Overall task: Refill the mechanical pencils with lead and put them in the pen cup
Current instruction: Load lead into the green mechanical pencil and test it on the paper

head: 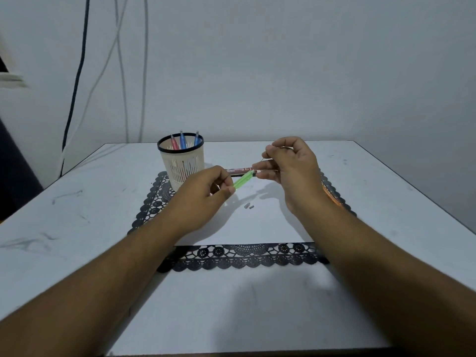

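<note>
My left hand [206, 191] grips the lower end of a green mechanical pencil [242, 180], which slants up to the right. My right hand [288, 166] pinches a thin lead [262, 158] between thumb and forefinger just above the pencil's upper end. Behind the pencil a red-brown lead case [238, 170] lies on the table, its right end hidden by my right hand. The cream pen cup [181, 161] with a black rim stands at the back left and holds one red and two blue pencils [182, 140]. Two small grey cap pieces [248, 206] lie on the white sheet.
A white sheet [247, 222] lies on a black lace mat [242, 256] in the middle of the white table [77, 228]. Cables hang down the wall at the back left. The table's edges run close on the right and left.
</note>
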Available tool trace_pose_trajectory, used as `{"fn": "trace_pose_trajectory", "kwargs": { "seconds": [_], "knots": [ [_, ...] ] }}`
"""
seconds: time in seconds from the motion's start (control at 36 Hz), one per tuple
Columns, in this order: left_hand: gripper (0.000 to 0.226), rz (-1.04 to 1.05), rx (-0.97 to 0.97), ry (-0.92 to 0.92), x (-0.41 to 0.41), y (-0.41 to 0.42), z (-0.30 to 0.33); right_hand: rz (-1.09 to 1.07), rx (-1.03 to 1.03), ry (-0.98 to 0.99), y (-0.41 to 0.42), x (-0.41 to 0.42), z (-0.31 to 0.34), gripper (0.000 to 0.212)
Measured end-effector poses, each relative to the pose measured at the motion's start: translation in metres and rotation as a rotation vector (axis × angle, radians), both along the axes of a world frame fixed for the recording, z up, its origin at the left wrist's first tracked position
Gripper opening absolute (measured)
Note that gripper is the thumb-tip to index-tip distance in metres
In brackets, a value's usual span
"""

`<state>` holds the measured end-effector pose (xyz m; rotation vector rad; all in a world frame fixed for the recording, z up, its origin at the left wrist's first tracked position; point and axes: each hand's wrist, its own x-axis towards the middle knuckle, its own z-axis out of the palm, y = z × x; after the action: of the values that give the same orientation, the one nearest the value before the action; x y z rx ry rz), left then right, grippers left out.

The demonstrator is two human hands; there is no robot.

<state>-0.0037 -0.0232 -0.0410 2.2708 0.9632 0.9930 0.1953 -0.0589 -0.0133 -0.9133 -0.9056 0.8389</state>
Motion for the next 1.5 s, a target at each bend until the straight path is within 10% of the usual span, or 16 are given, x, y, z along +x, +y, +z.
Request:
{"fn": "trace_pose_trajectory", "kwargs": {
  "seconds": [1.5],
  "knots": [
    [0.01, 0.006, -0.099, -0.13, -0.001, 0.005, -0.005, -0.074, 0.007, -0.219, -0.008, -0.011, -0.007, 0.007]
  ]
}}
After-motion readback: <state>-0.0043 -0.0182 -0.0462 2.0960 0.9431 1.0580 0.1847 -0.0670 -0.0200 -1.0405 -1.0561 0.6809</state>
